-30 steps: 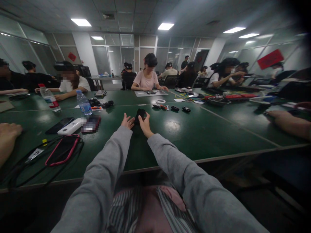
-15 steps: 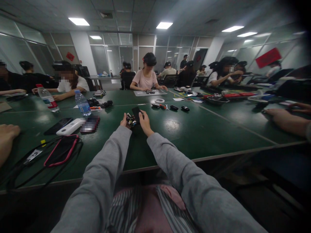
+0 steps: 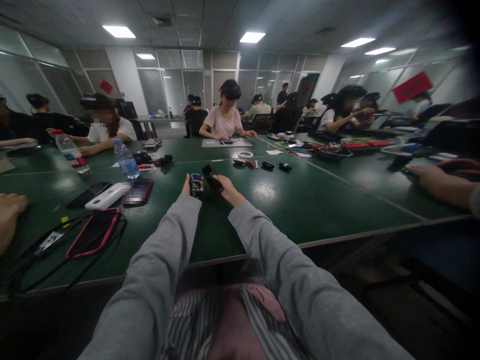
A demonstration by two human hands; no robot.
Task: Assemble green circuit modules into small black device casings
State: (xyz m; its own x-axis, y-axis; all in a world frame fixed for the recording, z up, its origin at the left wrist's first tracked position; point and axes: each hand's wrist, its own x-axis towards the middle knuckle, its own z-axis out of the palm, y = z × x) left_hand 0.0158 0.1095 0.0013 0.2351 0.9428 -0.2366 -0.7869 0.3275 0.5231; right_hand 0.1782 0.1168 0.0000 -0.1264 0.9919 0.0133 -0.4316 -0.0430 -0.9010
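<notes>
Both my arms in grey sleeves reach out over the green table (image 3: 337, 210). My left hand (image 3: 186, 188) holds a small device (image 3: 195, 184) with a lit bluish face, upright above the table. My right hand (image 3: 228, 187) holds a flat black piece (image 3: 212, 177), tilted, just to the right of the device. The two pieces are apart by a small gap. Details of both are too small to make out.
Two water bottles (image 3: 125, 160), a white power bank (image 3: 107, 196), a black phone (image 3: 89, 195) and a red-edged cable bundle (image 3: 90, 235) lie at left. Small black parts (image 3: 268, 165) and a tape roll (image 3: 246, 155) lie beyond my hands. Other people sit around; another person's hand (image 3: 431, 179) rests at right.
My hands lifted one black object off the table and separated it: the left now holds the inner device, the right the black piece, drawn apart.
</notes>
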